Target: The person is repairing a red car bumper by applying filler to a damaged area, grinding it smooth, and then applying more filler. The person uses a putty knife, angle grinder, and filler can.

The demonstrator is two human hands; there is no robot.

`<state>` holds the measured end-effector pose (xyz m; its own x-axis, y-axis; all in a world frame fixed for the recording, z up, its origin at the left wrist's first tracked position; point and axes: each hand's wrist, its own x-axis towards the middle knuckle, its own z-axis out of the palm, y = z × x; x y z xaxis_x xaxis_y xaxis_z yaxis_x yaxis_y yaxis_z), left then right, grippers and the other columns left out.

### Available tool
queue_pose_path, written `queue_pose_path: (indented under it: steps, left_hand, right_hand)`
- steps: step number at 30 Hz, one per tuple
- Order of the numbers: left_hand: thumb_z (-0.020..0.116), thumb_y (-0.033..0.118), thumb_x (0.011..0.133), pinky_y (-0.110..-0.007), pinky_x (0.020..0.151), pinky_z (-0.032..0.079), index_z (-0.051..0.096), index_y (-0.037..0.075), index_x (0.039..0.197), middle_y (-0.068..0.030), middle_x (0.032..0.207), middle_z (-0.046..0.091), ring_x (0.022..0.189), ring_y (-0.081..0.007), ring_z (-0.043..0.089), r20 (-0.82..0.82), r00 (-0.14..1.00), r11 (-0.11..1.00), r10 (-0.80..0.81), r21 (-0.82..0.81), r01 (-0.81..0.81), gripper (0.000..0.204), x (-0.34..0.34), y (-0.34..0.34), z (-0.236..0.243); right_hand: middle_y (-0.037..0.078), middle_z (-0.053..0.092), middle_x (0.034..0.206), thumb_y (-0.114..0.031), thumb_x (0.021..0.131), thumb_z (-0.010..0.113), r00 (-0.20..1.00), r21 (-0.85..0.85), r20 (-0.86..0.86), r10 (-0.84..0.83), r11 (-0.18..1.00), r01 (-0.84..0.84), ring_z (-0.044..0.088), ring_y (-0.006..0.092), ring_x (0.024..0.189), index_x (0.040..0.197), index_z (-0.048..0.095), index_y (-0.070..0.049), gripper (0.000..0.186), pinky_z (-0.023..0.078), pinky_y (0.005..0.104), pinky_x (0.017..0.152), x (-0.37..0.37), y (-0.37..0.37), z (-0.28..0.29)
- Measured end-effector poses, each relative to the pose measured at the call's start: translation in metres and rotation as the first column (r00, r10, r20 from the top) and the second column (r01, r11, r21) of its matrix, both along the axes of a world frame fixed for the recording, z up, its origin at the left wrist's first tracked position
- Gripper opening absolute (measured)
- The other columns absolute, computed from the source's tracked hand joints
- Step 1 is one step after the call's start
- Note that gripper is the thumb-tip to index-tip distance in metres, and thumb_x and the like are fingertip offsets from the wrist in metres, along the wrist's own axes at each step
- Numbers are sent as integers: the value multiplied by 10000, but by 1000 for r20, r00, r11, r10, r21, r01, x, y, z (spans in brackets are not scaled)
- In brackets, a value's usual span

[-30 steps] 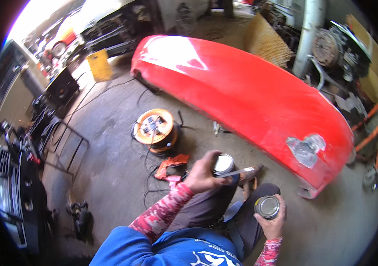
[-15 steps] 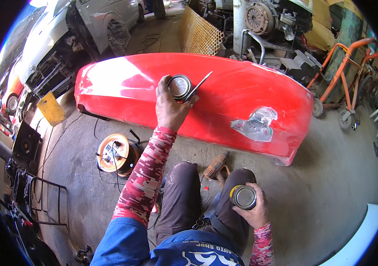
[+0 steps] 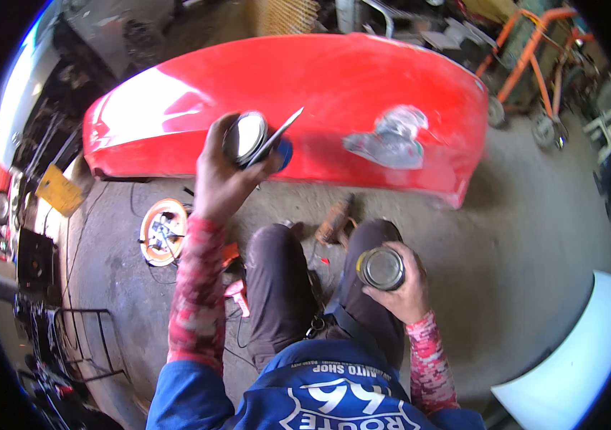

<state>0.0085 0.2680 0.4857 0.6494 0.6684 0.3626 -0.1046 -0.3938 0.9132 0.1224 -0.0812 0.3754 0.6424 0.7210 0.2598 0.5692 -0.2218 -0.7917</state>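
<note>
Fingers of my left hand (image 3: 221, 179) wrap a round lid (image 3: 246, 137) and thin metal blade (image 3: 277, 133), raised before the red car panel (image 3: 334, 93). My right hand (image 3: 400, 287) grips an open tin (image 3: 381, 268) above my knee.

Car panel (image 3: 305, 93): glossy red with a grey sanded patch (image 3: 391, 140). Below the panel: sleeves (image 3: 194, 287) in a red-pink camouflage pattern, dark trousers (image 3: 277, 287), silver tin (image 3: 381, 269), orange-white cable reel (image 3: 162, 231).
</note>
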Motion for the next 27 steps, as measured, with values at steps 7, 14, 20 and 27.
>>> queue_pose_path:
  steps: [7, 14, 20, 27]
  left_hand:
    - [1048, 282, 650, -383, 1096, 513, 537, -38, 1427, -162, 1292, 691, 1235, -257, 660, -442, 847, 954, -295, -86, 287, 983, -75, -112, -60]
    - [987, 303, 688, -429, 1008, 568, 553, -12, 1377, -218, 1253, 682, 1173, -369, 700, -608, 762, 972, -225, -86, 218, 872, -91, -178, -111]
    - [938, 314, 736, -486, 934, 595, 529, 1, 1408, -224, 1306, 629, 1135, -432, 692, -628, 754, 946, -193, 85, 313, 847, -94, -190, -110]
    - [963, 306, 714, -452, 963, 589, 540, -26, 1425, -235, 1313, 635, 1172, -415, 685, -587, 758, 920, -286, 51, 387, 891, -98, -185, -109]
  right_hand:
    - [183, 651, 1327, -306, 702, 977, 998, 128, -47, -31, 991, 37, 630, 386, 1241, 1419, 547, -32, 880, 493, 479, 1074, -3, 10, 3]
    - [181, 595, 1364, -255, 711, 981, 999, 60, -29, -33, 998, 35, 615, 316, 1268, 1442, 502, -2, 911, 491, 437, 1094, -5, 6, 2]
    - [185, 603, 1391, -222, 718, 962, 979, 114, -188, -74, 989, 97, 601, 342, 1304, 1460, 505, -12, 896, 479, 451, 1125, -8, -11, -14]
    - [159, 582, 1391, -211, 717, 966, 946, 138, -304, -115, 977, 163, 597, 288, 1293, 1466, 499, -6, 906, 475, 427, 1127, 7, -31, -16]
